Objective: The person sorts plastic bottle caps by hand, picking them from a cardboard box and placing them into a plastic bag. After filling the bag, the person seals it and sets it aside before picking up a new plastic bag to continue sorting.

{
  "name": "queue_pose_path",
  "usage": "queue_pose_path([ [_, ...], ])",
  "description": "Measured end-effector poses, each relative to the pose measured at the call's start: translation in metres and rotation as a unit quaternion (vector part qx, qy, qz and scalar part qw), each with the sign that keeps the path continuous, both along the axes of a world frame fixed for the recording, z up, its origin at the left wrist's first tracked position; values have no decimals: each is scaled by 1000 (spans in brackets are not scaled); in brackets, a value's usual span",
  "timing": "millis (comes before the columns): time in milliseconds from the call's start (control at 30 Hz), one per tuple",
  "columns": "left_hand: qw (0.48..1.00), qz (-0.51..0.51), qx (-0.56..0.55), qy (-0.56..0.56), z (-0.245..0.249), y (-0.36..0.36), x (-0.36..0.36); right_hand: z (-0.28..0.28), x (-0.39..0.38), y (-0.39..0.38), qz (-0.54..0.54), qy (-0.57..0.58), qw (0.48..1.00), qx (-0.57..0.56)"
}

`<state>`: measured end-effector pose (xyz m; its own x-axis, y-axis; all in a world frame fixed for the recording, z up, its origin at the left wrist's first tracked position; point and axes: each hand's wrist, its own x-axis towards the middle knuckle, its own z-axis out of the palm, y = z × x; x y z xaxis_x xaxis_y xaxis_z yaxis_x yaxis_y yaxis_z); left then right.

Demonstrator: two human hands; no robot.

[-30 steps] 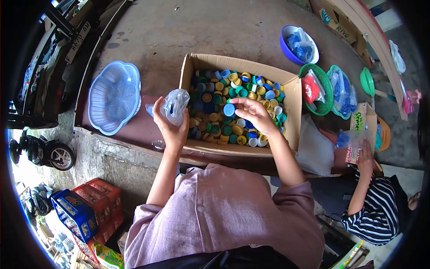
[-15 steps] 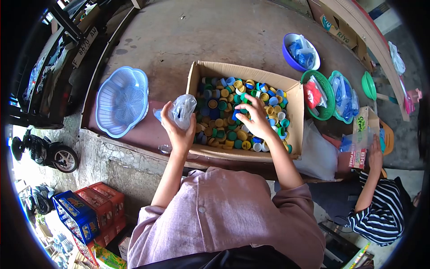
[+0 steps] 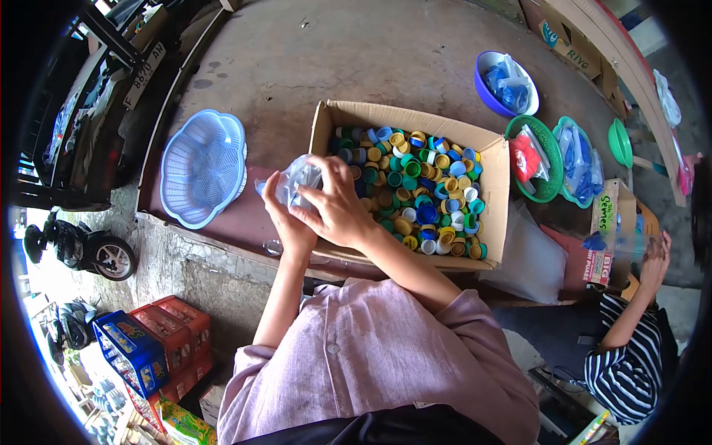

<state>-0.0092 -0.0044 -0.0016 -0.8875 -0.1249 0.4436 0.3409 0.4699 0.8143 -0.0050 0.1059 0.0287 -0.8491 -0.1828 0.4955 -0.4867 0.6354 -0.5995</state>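
Observation:
My left hand (image 3: 291,226) is closed around a clear plastic bag (image 3: 295,182), held up at the left end of a cardboard box (image 3: 415,122). My right hand (image 3: 340,208) is at the same bag, its bent fingers closed on the bag's right side; whether a cap is under them is hidden. Inside the box lie many loose plastic bottle caps (image 3: 425,215) in blue, green, yellow and white. My right forearm crosses the box's front edge and covers some caps.
A blue flower-shaped basket (image 3: 202,169) stands left of the box. To the right are a purple bowl (image 3: 483,87), a green basket (image 3: 553,178), a teal basket (image 3: 567,124) and plastic sheets (image 3: 528,256). A co-worker in a striped shirt (image 3: 630,371) handles plastic at far right.
My right hand has moved left from the caps in the box to the plastic bag. My left hand still holds the bag. The co-worker's hand has shifted right.

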Motion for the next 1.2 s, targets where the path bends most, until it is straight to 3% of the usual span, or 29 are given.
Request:
queue_pose_path([
  [100, 998, -55, 39, -6, 4, 3, -6, 16, 2, 13, -11, 0, 1000, 23],
  [167, 992, -121, 12, 17, 20, 2, -10, 16, -10, 23, 142, -138, 976, -91],
  [233, 977, -189, -65, 78, 47, -7, -17, 43, -16, 33, 140, -94, 978, -126],
  [300, 965, -239, 6, 111, 91, -7, -17, 80, -17, 46, 109, -30, 977, -182],
  [367, 936, -343, 66, 48, 115, -13, -28, 103, -15, 54, 116, -58, 940, -315],
  [400, 920, -384, 61, -49, 123, -14, -29, 114, -12, 57, 141, -80, 922, -353],
  [433, 906, -394, 46, -149, 127, -10, -28, 118, -14, 61, 125, -48, 935, -328],
  [500, 888, -420, 25, -185, 121, -1, -30, 131, -7, 68, 73, -74, 923, -369],
  [533, 874, -430, 146, -171, 119, 11, -21, 133, -5, 75, 78, -50, 937, -335],
  [567, 870, -436, 156, -171, 114, 15, -18, 135, 1, 79, 76, -43, 939, -333],
  [633, 818, -440, 277, -246, 102, 20, -15, 137, 16, 84, 52, 12, 978, -201],
  [667, 809, -376, 323, -315, 111, 26, -3, 133, 19, 89, 40, 2, 978, -206],
  [700, 744, -468, 323, -351, 101, 25, -10, 131, 22, 92, 7, 18, 978, -206],
  [767, 635, -543, 380, -397, 91, 33, -13, 129, 26, 102, -41, 76, 974, -212],
  [833, 604, -557, 396, -410, 90, 40, -7, 125, 30, 109, -59, 117, 959, -253],
  [900, 718, -606, 216, -267, 93, 48, -3, 130, 37, 114, -60, 96, 972, -207],
  [933, 770, -570, 132, -257, 97, 51, 3, 136, 38, 115, -65, 131, 968, -203],
  [1033, 715, -537, 251, -372, 90, 58, -5, 142, 40, 124, -64, 124, 944, -299],
  [1100, 790, -516, 162, -289, 96, 58, -3, 142, 44, 131, -49, 111, 949, -291],
  [1133, 834, -522, 104, -149, 96, 59, -4, 144, 51, 132, -44, 59, 949, -307],
  [1200, 867, -485, 70, -88, 102, 58, -4, 139, 68, 136, 15, -40, 929, -368],
])
